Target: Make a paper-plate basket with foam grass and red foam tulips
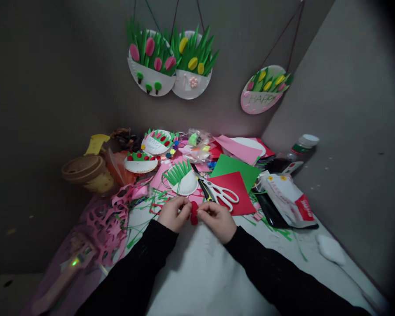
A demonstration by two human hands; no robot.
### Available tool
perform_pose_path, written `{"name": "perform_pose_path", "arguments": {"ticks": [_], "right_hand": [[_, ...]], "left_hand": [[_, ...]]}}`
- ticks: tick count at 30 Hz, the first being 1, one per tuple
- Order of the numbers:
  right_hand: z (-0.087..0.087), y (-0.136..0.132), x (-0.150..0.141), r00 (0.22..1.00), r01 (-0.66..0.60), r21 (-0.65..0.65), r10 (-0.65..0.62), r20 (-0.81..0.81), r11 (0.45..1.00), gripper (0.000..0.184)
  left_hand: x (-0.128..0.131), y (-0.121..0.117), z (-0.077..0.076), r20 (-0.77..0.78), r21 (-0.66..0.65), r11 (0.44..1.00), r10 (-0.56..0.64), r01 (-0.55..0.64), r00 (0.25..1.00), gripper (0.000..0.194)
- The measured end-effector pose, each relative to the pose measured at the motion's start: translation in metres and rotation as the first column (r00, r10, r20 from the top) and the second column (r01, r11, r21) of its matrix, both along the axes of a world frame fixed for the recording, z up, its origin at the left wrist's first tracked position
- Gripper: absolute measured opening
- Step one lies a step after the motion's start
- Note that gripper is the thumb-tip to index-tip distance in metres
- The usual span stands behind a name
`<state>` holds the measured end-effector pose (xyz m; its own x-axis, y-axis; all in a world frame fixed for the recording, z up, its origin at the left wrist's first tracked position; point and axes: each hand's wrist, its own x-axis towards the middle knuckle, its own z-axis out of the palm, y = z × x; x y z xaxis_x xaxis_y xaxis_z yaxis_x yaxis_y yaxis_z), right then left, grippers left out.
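Observation:
Small red paper cutouts sit between my two hands, over the near middle of the table. My left hand pinches their left side with thumb and forefinger. From the right, my right hand has its fingertips pinched together at the cutouts' edge. Just beyond lies a white paper plate piece with green paper grass. White-handled scissors rest to the right, partly on a red paper sheet. A black-and-yellow cutter lies beside the scissors.
Pink paper scraps cover the left side, near a glue gun with a green light. A brown-lidded tub stands behind. Green paper, a white-and-red pouch and a capped bottle are right. Finished plate baskets hang on the wall.

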<state>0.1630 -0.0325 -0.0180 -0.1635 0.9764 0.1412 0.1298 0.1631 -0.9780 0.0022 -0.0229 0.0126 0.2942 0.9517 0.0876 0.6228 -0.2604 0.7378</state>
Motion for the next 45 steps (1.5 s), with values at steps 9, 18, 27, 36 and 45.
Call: {"name": "perform_pose_path", "arguments": {"ticks": [9,18,27,36,45], "right_hand": [[0.002,0.000,0.001,0.995,-0.024,0.139,0.009,0.101,0.990,0.013],[-0.006,0.008,0.006,0.996,0.072,0.015,-0.071,-0.047,0.997,0.017],[-0.004,0.008,0.004,0.994,0.100,0.114,-0.095,-0.047,0.988,0.015],[-0.006,0.009,0.002,0.976,0.099,-0.079,-0.112,-0.185,0.992,0.022],[-0.003,0.009,0.005,0.972,0.051,-0.168,-0.087,-0.217,0.985,0.028]], "left_hand": [[0.000,-0.003,-0.002,-0.103,0.059,0.997,-0.048,0.054,0.994,0.024],[0.003,-0.004,-0.001,0.081,-0.156,0.987,-0.032,0.044,0.996,0.025],[0.005,-0.005,0.000,0.058,-0.120,0.991,-0.046,0.052,0.997,0.025],[0.006,-0.005,-0.003,0.245,-0.204,0.979,0.019,0.033,0.969,0.025],[0.006,-0.004,-0.002,0.282,-0.231,0.972,0.023,0.045,0.959,0.024]]}}
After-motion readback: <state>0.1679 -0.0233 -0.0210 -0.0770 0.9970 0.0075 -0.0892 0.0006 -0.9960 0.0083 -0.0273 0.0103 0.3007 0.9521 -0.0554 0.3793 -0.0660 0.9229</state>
